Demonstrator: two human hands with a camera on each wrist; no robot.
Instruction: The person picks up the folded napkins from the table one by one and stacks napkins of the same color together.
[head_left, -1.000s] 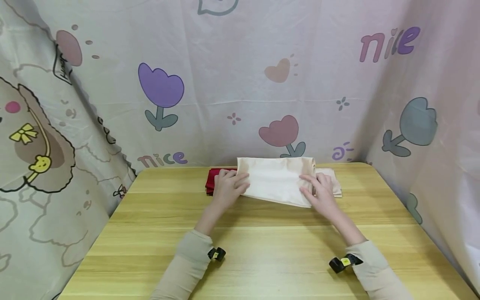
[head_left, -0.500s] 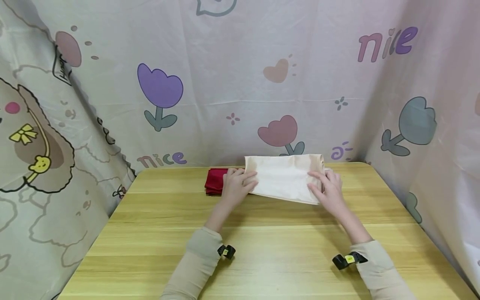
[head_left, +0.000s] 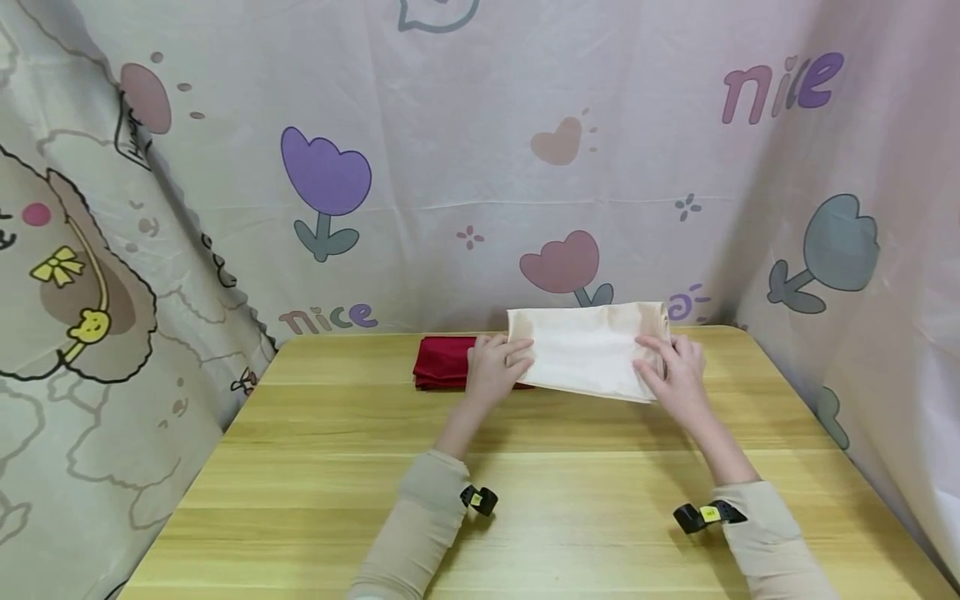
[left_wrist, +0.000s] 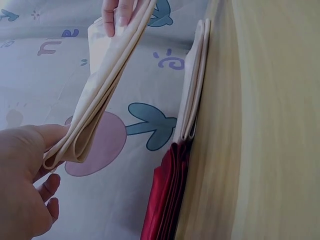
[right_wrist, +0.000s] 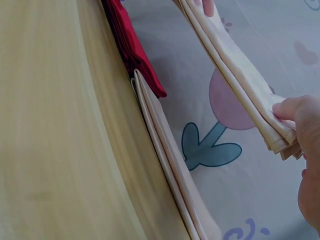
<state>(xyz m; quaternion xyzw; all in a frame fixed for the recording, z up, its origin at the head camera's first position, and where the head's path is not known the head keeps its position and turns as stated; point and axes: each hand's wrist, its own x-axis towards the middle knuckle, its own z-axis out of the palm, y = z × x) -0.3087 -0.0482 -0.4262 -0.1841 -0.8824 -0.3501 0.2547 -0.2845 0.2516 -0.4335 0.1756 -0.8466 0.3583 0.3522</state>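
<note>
A folded cream cloth [head_left: 585,350] is held up above the back of the table between two hands. My left hand [head_left: 491,372] pinches its left end, and my right hand [head_left: 681,379] pinches the right end with thumb and fingers. Loose folded layers show along the edge of the cream cloth [left_wrist: 102,95] in the left wrist view. Below it, a folded red cloth [head_left: 444,363] lies at the back left. End to end with the red one, a folded pale beige cloth [right_wrist: 162,145] lies on the table; in the head view the cream cloth and right hand hide it.
The wooden table [head_left: 555,500] ends at a back edge close to a printed curtain [head_left: 450,150]. More curtain hangs at both sides. Each forearm wears a black camera [head_left: 478,500] near the sleeve cuff.
Both hands have carried the cream cloth to the right and slightly upward. More of the red cloth shows now, while the beige cloth has become hidden in the head view.
</note>
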